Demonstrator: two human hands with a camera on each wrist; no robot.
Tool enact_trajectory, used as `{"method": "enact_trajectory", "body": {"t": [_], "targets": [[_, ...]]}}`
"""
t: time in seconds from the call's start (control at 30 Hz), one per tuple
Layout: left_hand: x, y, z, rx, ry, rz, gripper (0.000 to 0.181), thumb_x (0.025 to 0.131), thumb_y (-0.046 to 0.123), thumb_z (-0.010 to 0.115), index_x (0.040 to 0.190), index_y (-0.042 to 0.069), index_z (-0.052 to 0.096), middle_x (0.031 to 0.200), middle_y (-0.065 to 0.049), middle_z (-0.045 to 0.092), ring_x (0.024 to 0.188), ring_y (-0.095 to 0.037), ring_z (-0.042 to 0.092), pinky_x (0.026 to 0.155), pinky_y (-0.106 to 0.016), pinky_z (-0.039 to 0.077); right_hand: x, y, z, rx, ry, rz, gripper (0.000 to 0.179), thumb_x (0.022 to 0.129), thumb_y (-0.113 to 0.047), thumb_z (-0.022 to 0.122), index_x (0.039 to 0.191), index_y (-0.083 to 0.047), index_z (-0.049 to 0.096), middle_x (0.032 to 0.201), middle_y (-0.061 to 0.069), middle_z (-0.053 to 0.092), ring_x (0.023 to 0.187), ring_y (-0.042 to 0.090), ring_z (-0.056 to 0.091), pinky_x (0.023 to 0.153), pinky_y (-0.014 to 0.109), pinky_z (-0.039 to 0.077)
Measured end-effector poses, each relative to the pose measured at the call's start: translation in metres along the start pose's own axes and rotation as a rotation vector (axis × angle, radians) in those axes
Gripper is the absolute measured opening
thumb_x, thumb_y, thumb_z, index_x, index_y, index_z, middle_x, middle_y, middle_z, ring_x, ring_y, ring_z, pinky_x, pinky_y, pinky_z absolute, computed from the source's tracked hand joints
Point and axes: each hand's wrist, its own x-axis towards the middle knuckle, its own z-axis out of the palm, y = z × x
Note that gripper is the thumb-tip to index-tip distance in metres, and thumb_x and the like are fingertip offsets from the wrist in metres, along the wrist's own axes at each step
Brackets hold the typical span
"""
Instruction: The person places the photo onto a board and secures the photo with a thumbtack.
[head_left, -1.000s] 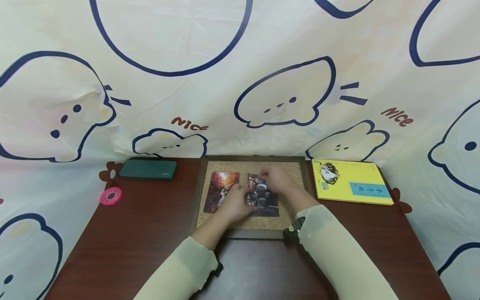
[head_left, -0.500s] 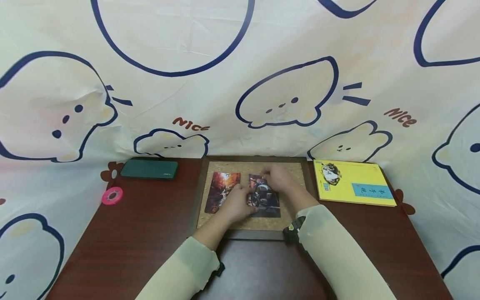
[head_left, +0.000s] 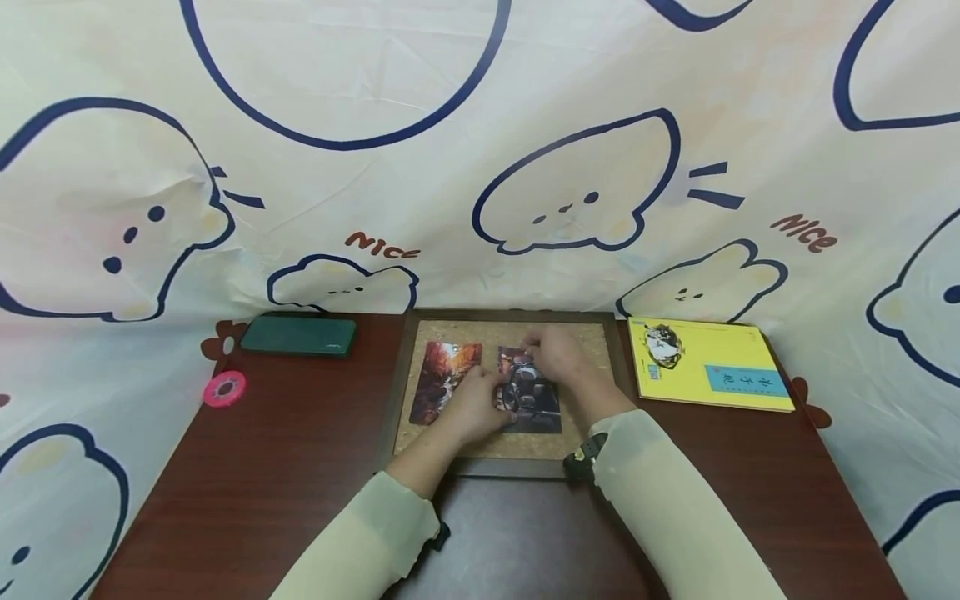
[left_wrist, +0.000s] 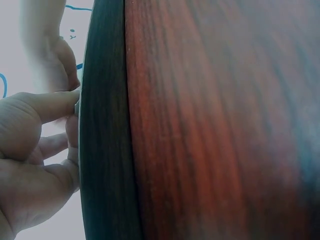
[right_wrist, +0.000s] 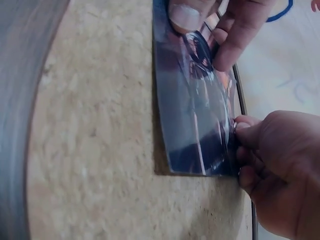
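Observation:
A dark photo lies on a framed cork board, with a car interior apparently printed on it. Its left part is under my left hand; in the right wrist view the left thumb and a finger press on its glossy face. At the photo's far edge, my right hand pinches a small pale pin between thumb and fingertips, mostly hidden by them. To the left lies an orange autumn photo. The left wrist view shows mainly the dark board frame, with both hands behind it.
A pink pin wheel and a dark green case lie at the table's left. On the right is a yellow book. Behind the reddish-brown table hangs a printed cloth with cartoon shapes.
Both hands stay at the same places on the photo, and the photo lies as before. The whole head view shifts slightly.

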Motion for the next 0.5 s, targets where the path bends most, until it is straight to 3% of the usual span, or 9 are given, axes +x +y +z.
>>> {"method": "enact_trajectory", "body": {"t": [0.13,0.27,0.5], "targets": [[0.0,0.001,0.0,-0.005,0.0,0.006,0.07,0.082,0.024,0.089,0.141,0.0,0.061,0.131,-0.018,0.054,0.119,-0.034,0.058,0.102,-0.048,0.049,-0.001,0.015,0.001,0.098,0.016,-0.083,0.017,0.101,-0.016,0.064,0.113,-0.014,0.076,0.105,0.004,0.072,0.095,0.022,0.064,0.087,0.043,0.052],[0.0,0.001,0.0,-0.004,0.003,0.004,0.07,0.081,0.024,0.089,0.141,0.0,0.061,0.13,-0.018,0.054,0.117,-0.033,0.059,0.101,-0.048,0.049,-0.007,0.029,0.0,0.197,0.012,-0.12,0.019,0.096,-0.017,0.073,0.115,-0.019,0.075,0.102,0.001,0.068,0.091,0.021,0.06,0.08,0.04,0.05],[0.001,0.001,0.0,-0.011,0.002,0.001,0.072,0.081,0.023,0.089,0.143,0.0,0.06,0.13,-0.018,0.053,0.119,-0.034,0.058,0.103,-0.048,0.048,-0.012,0.032,-0.002,0.13,0.024,-0.175,0.024,0.093,-0.02,0.076,0.118,-0.018,0.076,0.11,0.0,0.067,0.094,0.02,0.06,0.082,0.038,0.05]]}}
